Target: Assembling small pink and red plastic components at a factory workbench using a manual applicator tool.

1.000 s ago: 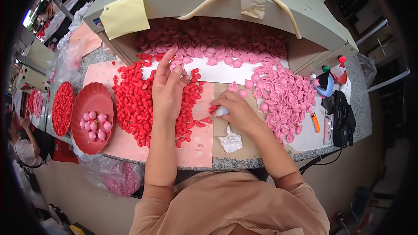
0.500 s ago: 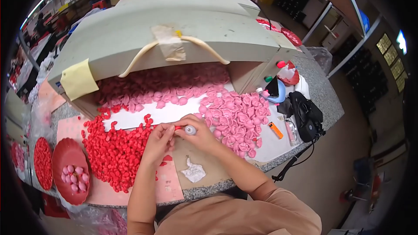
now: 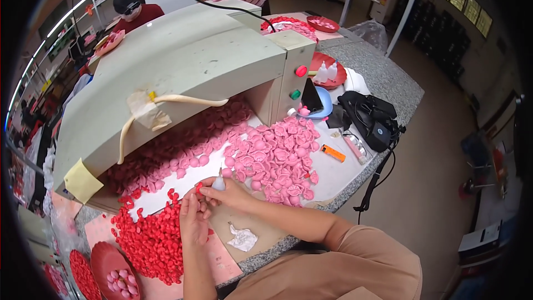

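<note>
In the head view, the right hand (image 3: 230, 194) was closed around a small translucent white plastic squeeze bottle (image 3: 219, 183), its thin nozzle pointing up, with a small curved red piece (image 3: 199, 188) at the fingertips. The left hand (image 3: 194, 225) was just beside that piece, fingers curled; whether they gripped anything could not be told. A heap of small red pieces (image 3: 145, 244) lay left of the hands, a pile of pink cupped pieces (image 3: 280, 158) beyond the right forearm.
</note>
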Tool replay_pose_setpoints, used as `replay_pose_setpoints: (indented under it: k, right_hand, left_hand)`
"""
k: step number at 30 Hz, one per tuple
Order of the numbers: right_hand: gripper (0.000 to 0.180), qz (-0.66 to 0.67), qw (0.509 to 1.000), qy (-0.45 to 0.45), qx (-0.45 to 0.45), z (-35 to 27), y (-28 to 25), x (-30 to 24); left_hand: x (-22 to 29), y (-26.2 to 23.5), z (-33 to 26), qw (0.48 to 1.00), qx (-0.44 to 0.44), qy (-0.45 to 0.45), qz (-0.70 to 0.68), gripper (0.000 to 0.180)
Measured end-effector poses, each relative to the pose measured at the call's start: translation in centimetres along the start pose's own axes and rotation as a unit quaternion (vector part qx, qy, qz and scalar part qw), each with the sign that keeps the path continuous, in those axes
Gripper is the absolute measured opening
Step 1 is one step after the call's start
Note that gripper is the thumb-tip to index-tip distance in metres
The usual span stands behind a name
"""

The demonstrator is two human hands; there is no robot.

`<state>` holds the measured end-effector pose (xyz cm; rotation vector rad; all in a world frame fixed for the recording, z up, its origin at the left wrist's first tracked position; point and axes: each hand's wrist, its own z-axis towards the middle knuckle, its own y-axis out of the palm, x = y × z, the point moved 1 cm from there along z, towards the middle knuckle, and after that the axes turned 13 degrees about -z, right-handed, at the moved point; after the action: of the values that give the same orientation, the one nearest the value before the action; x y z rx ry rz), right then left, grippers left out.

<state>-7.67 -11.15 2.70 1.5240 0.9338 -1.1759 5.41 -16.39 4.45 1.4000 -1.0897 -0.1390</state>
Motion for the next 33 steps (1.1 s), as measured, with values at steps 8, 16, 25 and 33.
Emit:
replay_pose_setpoints:
  k: [8, 16, 25, 33]
  right_hand:
    - [0.03, 0.031, 0.999, 0.018, 0.011, 0.3, 0.1, -0.6]
    - [0.029, -0.026, 0.999, 0.041, 0.022, 0.0, -1.6, -2.0]
    - [0.032, -0.14, 0.99, 0.008, 0.012, -0.7, 0.5, -1.6]
    - [0.033, -0.196, 0.98, -0.034, -0.003, -0.8, 1.0, -0.9]
  left_hand:
    - [1.8, -0.5, -0.7, 0.999, 0.01, 0.02, 0.023, 0.036]
    - [1.0, 0.5, 0.7, 0.979, 0.007, 0.066, 0.194, 0.03]
    - [1.3, -1.2, -0.4, 0.937, 0.06, 0.134, 0.316, 0.021]
    - [1.4, -0.7, -0.7, 0.84, 0.048, 0.251, 0.479, 0.015]
